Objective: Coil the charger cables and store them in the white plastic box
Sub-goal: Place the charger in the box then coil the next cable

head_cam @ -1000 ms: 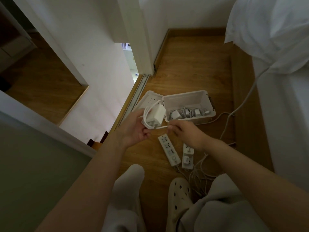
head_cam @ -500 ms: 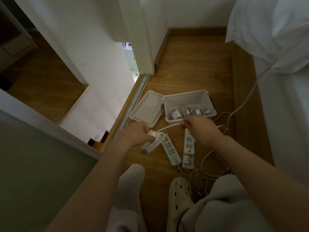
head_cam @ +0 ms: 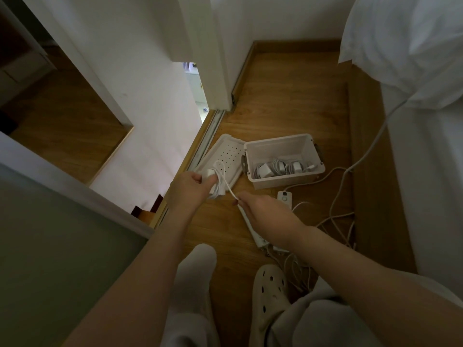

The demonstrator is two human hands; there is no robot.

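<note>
- The wooden floor carries everything, with a bed in white bedding along its right side.
- The white plastic box stands open on the floor ahead of the person. Several coiled chargers lie along its bottom.
- Its perforated lid lies flat, touching the box's left side.
- Loose white cables trail over the floor to the right of the box and toward the bed.
- A pale clog shows at the bottom, beside a tangle of cords.
- The left hand hovers over the lid's near edge. Its fingers are curled round a white charger with loops of cord wound about it.
- The right hand is just right of and below the left, its fingertips pinching the free end of the charger cable, which runs up to the bundle.
- A white power strip lies on the floor, partly under the right hand, and a second one pokes out just beyond it, near the box.
</note>
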